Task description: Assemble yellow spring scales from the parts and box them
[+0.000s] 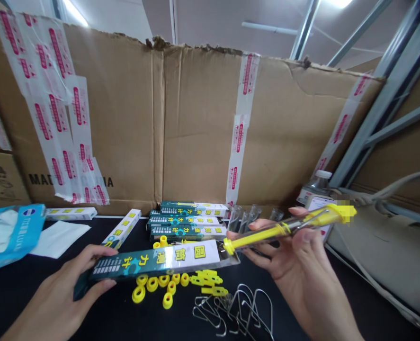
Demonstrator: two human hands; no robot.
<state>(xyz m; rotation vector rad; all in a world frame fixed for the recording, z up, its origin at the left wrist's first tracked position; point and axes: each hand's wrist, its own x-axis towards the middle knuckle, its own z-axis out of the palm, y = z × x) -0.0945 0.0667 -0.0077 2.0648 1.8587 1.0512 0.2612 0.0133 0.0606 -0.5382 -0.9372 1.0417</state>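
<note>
My left hand (pixel 66 291) is closed round the near end of a slim green-and-white carton (pixel 160 258), printed with yellow characters. The carton is tilted slightly, and its right end looks open. In my right hand (pixel 298 260) is a tubular spring scale (pixel 259 237) with a clear barrel, yellow inner parts and a metal hook. The scale's lower yellow end is right at the carton's open end; I cannot tell whether it touches. Below the carton lie several yellow ring caps (pixel 153 284), flat yellow pieces (pixel 213 290) and bent wire hooks (pixel 245 310).
Similar cartons (pixel 188 232) are stacked behind, beside clear tubes (pixel 245 218). Two more cartons (pixel 122 227) lie to the left, near a blue tissue pack (pixel 21 237). A phone (pixel 319 204) and bottle (pixel 318 182) stand at right. A big cardboard box (pixel 195 118) walls the back.
</note>
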